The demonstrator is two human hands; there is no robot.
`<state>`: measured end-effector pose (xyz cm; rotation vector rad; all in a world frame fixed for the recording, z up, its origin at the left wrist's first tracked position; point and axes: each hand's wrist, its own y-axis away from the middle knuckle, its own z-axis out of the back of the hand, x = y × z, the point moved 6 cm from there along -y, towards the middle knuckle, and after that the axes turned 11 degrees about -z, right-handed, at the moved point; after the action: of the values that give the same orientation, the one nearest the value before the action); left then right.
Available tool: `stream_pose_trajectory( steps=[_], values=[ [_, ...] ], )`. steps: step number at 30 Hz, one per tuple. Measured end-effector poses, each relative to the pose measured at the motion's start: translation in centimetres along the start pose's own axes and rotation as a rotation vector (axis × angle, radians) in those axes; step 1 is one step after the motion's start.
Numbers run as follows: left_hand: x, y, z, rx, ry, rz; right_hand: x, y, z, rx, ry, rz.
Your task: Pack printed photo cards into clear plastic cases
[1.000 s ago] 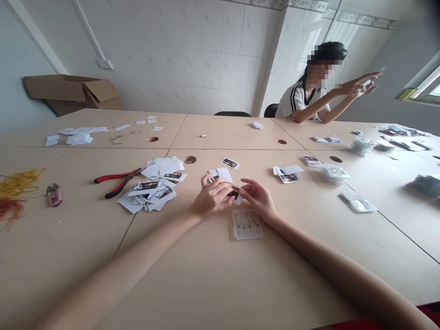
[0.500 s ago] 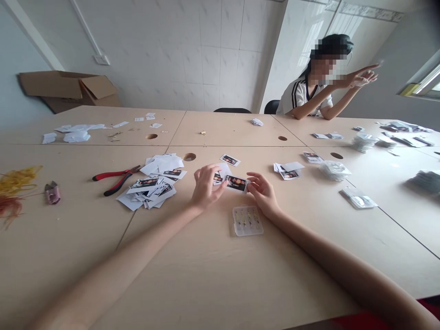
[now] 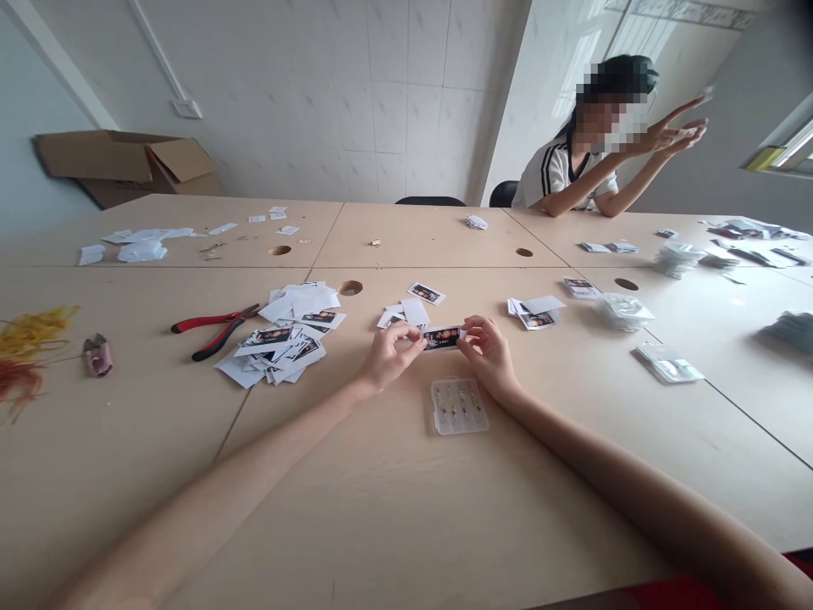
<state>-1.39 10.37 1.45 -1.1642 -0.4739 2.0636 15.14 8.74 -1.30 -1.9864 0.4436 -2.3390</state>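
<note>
A small black card with a white border (image 3: 443,339) is held up between my two hands. My left hand (image 3: 395,352) pinches its left end, and my right hand (image 3: 488,349) grips its right end with thumb and fingers. Just below, a clear plastic box (image 3: 460,407) lies on the table with several slim metallic pieces in it. Behind my left hand rests a small group of cards (image 3: 414,313), and a single card (image 3: 426,293) lies farther back.
A heap of cards (image 3: 279,352) and red-handled pliers (image 3: 219,324) lie at left, beyond them pink cutters (image 3: 97,356). More cards (image 3: 537,313) and clear packs (image 3: 622,312) are at right. A person (image 3: 565,174) sits across the table (image 3: 356,508).
My right hand has closed on the card's right end, and the card is now tilted up between both hands. My left hand has shifted slightly down. The person's hands have moved a little.
</note>
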Motion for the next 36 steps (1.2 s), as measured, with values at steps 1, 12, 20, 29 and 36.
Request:
stream_pose_trajectory(
  steps=[1, 12, 20, 29, 36],
  values=[
    [0.1, 0.0, 0.0, -0.006, 0.003, 0.011, -0.1, 0.0, 0.0, 0.000, -0.013, -0.010],
    [-2.7, 0.7, -0.4, 0.042, -0.343, -0.306, -0.1, 0.6, -1.1, 0.217, -0.247, -0.139],
    [-3.4, 1.2, -2.3, 0.304, -0.411, -0.370, 0.7, 1.2, -1.8, 0.351, -0.164, -0.105],
    [-3.2, 1.1, -2.2, 0.300, -0.462, -0.354, 0.8, 1.2, -2.0, 0.333, -0.045, -0.004],
    [-3.3, 1.2, -2.4, 0.337, -0.487, -0.366, 1.3, 1.2, -2.3, 0.420, 0.006, 0.027]
  ],
)
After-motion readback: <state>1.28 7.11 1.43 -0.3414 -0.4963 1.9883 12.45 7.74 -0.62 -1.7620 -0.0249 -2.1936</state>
